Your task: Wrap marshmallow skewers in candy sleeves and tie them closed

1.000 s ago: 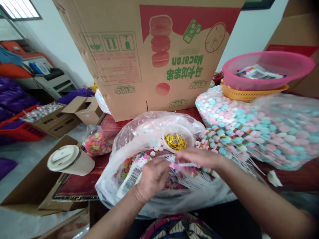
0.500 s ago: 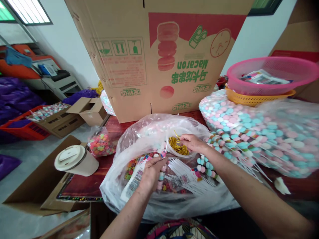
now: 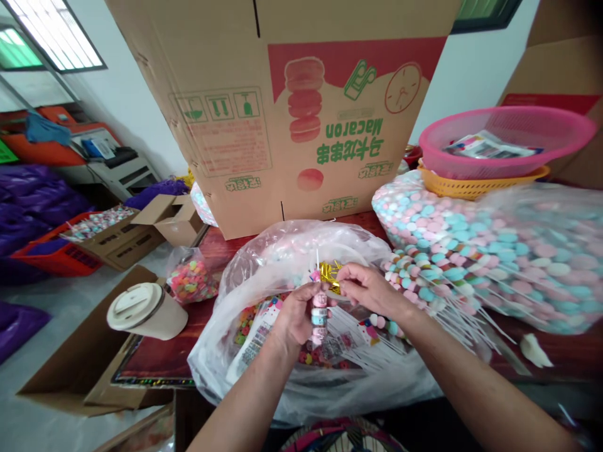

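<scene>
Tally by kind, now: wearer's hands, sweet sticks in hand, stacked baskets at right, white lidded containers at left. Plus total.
Hands: 2 (left hand, right hand)
Wrapped sweet stick in hand: 1
Stacked baskets: 2 (pink basket, yellow-orange basket)
White lidded container: 1
Total: 6

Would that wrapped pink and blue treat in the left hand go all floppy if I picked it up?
Probably not: the treat has a white stick poking out of its top, which likely keeps it straight. It's probably light, since the left hand alone seems to hold it. Its see-through wrapper looks smooth, so it might feel slippery.
</scene>
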Available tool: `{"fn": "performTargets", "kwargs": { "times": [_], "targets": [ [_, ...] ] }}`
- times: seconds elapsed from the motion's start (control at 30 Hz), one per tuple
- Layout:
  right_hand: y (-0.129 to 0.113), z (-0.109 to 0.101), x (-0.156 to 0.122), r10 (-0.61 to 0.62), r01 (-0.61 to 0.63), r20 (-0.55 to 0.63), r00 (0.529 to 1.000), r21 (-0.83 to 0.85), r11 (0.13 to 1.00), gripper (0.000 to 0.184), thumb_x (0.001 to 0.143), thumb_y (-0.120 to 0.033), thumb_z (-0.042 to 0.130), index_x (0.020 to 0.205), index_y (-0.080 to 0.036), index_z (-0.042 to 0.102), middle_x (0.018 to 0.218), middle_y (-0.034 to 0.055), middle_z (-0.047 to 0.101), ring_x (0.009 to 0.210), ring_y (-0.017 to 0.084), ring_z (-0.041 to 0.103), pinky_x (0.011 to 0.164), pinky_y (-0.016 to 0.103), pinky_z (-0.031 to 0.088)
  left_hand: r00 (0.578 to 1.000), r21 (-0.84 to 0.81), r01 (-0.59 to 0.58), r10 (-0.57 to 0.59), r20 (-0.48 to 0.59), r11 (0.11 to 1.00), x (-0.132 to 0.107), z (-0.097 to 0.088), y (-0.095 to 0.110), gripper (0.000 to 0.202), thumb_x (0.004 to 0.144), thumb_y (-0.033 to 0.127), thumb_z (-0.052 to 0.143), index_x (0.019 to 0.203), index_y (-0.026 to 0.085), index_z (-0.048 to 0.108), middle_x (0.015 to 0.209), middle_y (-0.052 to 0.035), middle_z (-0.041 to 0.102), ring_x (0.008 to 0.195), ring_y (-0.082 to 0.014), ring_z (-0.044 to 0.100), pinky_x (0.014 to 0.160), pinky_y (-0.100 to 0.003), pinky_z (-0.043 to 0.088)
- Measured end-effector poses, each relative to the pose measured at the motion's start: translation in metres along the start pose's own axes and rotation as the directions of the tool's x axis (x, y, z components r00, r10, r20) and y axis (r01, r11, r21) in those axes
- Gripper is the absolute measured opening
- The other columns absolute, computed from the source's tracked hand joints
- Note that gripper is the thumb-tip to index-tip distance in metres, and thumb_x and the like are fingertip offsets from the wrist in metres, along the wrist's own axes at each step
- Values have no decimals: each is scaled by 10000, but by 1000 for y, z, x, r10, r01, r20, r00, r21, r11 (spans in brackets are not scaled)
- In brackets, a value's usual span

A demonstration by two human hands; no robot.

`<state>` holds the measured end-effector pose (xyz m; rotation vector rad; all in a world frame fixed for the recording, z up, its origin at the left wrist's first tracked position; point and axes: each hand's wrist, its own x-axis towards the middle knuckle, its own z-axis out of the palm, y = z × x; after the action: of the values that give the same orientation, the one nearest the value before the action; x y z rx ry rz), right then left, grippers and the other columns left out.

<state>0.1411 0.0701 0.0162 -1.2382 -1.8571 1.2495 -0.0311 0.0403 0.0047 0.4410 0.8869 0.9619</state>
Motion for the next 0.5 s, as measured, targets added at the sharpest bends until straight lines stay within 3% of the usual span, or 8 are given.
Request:
{"fn": "performTargets", "kwargs": {
  "times": [0.1, 0.17, 0.23, 0.3, 0.4, 0.5],
  "targets": [
    [-4, 4, -17, -63, 63, 43, 997, -9, 998, 129, 789, -320, 512, 764, -196, 535, 652, -18, 553, 589, 117, 515, 539, 235, 414, 998, -36, -58, 59, 32, 998, 2, 8, -3, 235, 636, 323, 707, 752, 137, 623, 571, -10, 596, 474, -113, 528, 491, -228, 418],
    [-4, 7, -24, -59, 60, -41, 997, 34, 998, 178, 802, -357, 525, 863, -195, 565, 830, 25, 617, 765, 152, 571, 648, 262, 462, 992, -7, -128, 128, 14, 992, 1, 12, -8, 246, 602, 319, 741, 704, 127, 625, 555, -6, 584, 487, -104, 523, 509, -220, 411],
    [-4, 15, -27, 24, -4, -118, 993, 171, 985, 279, 797, -425, 544, 953, -196, 573, 930, 46, 624, 832, 167, 579, 684, 277, 473, 976, 38, -212, 213, -30, 976, -1, 16, -14, 245, 568, 298, 772, 637, 124, 614, 524, 7, 562, 470, -85, 495, 491, -203, 376],
    [-6, 26, -27, 122, -77, -112, 986, 343, 936, 340, 767, -493, 567, 910, -184, 578, 791, 22, 599, 658, 135, 542, 567, 256, 436, 962, 63, -260, 265, -70, 963, -2, 20, -20, 235, 563, 290, 774, 603, 129, 608, 486, 27, 531, 436, -69, 456, 467, -195, 343],
    [-6, 39, -28, 220, -168, -45, 974, 507, 845, 378, 701, -538, 603, 797, -174, 567, 530, -66, 415, 416, 66, 298, 404, 227, 250, 962, 89, -252, 259, -89, 964, -6, 23, -26, 211, 575, 290, 757, 611, 128, 626, 459, 35, 514, 426, -65, 442, 462, -190, 332],
    [1, 31, -35, 263, -239, 5, 965, 437, 867, 324, 694, -482, 599, 794, -174, 597, 469, -81, 356, 392, 65, 245, 387, 226, 203, 964, 125, -239, 251, -86, 963, -11, 24, -27, 225, 563, 294, 768, 599, 123, 626, 481, 22, 532, 451, -60, 442, 477, -183, 337]
  ]
}}
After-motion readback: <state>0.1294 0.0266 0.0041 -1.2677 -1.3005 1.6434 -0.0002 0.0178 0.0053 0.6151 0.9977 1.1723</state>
